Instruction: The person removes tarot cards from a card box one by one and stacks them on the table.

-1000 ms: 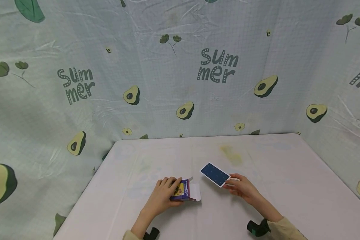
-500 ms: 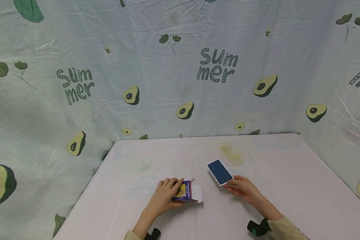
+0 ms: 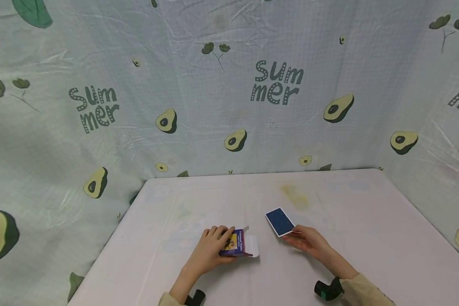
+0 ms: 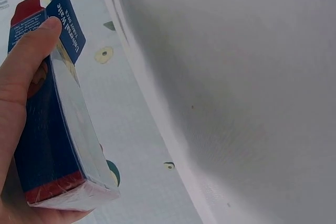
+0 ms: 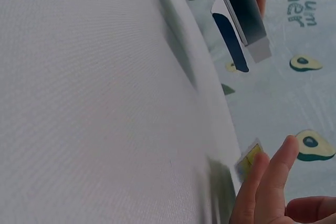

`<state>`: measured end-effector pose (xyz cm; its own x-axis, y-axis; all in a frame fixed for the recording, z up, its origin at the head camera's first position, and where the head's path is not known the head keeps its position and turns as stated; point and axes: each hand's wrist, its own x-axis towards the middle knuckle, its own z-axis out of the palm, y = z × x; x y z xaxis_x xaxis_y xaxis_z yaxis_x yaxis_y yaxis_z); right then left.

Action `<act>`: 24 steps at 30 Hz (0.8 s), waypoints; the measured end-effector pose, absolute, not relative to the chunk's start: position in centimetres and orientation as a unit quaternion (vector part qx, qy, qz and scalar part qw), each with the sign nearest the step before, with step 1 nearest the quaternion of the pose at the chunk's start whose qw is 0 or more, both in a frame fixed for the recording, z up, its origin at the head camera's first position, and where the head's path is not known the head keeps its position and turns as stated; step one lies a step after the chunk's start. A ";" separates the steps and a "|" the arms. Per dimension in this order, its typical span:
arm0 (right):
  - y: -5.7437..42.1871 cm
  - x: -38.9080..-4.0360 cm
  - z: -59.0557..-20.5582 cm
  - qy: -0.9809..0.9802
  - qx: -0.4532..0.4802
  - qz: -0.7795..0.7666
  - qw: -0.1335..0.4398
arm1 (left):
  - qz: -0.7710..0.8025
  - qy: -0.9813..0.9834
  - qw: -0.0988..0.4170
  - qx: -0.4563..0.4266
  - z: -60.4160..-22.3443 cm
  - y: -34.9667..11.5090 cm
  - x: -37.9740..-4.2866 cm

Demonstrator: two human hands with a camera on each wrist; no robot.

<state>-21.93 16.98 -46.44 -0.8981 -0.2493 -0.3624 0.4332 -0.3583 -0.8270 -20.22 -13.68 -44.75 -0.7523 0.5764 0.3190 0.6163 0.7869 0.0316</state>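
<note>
The left hand [image 3: 210, 247] hides much of the tarot box [image 3: 238, 241], its thumb and fingers curled round the sides; in the left wrist view the palm is cut off by the frame edge, and the fingertips of the right hand [image 3: 310, 242] just enter at the top. That right hand pinches the near corner of the card [image 3: 280, 221] (whether it is 1 card or several, I cannot tell). In the right wrist view the fingers cover most of the card, and only a blurred yellowish part of its face shows. The card is right of the box, apart from it, above the table [image 3: 187, 199].

The box is glossy board, blue and red, with a white side, its flaps folded out at the open end. The card is a flat rectangle, dark blue inside a white border. Behind, a creased sheet [image 3: 199, 93] carries avocado prints.
</note>
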 end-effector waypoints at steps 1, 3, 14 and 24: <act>17.0 -21.9 -46.5 0.524 0.087 -0.821 0.208 | -0.066 -0.934 0.148 -0.319 -44.8 -13.7 -20.2; 17.0 -22.0 -46.5 0.526 0.082 -0.820 0.211 | -0.065 -0.934 0.148 -0.320 -44.8 -13.6 -20.3; 16.9 -21.8 -46.6 0.529 0.109 -0.810 0.226 | -0.066 -0.928 0.162 -0.328 -44.8 -13.6 -20.3; 17.2 -21.8 -46.8 0.553 0.090 -0.791 0.244 | -0.071 -0.930 0.152 -0.327 -44.6 -13.6 -20.1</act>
